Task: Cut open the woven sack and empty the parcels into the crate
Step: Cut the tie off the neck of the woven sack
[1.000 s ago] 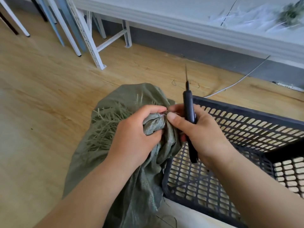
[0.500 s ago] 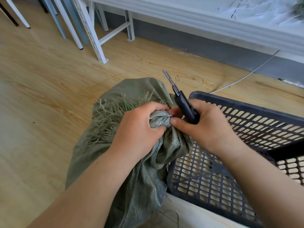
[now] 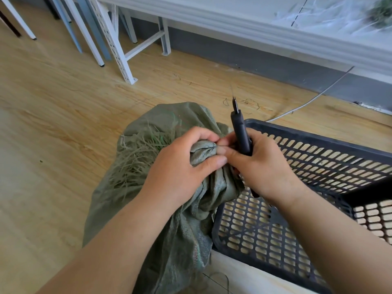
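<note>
A green woven sack [image 3: 186,234] stands on the wooden floor, its frayed top edge spilling loose strands to the left. My left hand [image 3: 180,168] squeezes the bunched neck of the sack. My right hand [image 3: 261,166] grips a black-handled knife [image 3: 240,134], its thin blade pointing up and away, while its fingertips pinch the sack neck beside my left thumb. A black perforated plastic crate [image 3: 318,149] sits right of the sack, its corner touching the fabric. No parcels show.
White metal shelf legs [image 3: 118,52] stand at the back left. A grey skirting and white ledge run along the back wall. A thin grey cable [image 3: 314,98] crosses the floor behind the crate. Loose threads lie near it.
The knife has swung from leaning left back to nearly upright in my right hand. Both hands stay on the sack neck; the view has shifted slightly.
</note>
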The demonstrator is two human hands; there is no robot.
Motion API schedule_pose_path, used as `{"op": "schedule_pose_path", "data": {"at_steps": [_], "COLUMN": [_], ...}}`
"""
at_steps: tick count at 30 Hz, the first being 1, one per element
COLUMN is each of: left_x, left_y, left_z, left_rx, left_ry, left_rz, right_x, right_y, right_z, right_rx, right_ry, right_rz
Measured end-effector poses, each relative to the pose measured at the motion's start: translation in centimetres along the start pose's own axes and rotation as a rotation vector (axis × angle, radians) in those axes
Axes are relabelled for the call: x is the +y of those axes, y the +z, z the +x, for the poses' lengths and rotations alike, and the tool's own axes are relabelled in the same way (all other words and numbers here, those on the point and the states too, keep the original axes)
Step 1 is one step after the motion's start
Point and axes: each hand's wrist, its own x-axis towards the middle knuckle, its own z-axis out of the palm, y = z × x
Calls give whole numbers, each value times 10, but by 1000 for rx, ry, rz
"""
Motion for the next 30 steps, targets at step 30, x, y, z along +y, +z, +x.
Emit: {"op": "schedule_pose_path", "data": {"at_steps": [30], "left_x": [-14], "left_y": [-12], "left_z": [15], "left_rx": [430], "left_ry": [-97], "left_rz": [-95], "right_x": [-16], "right_y": [25], "right_z": [-45], "right_rx": [-45], "right_ry": [52], "right_rz": [-312]}}
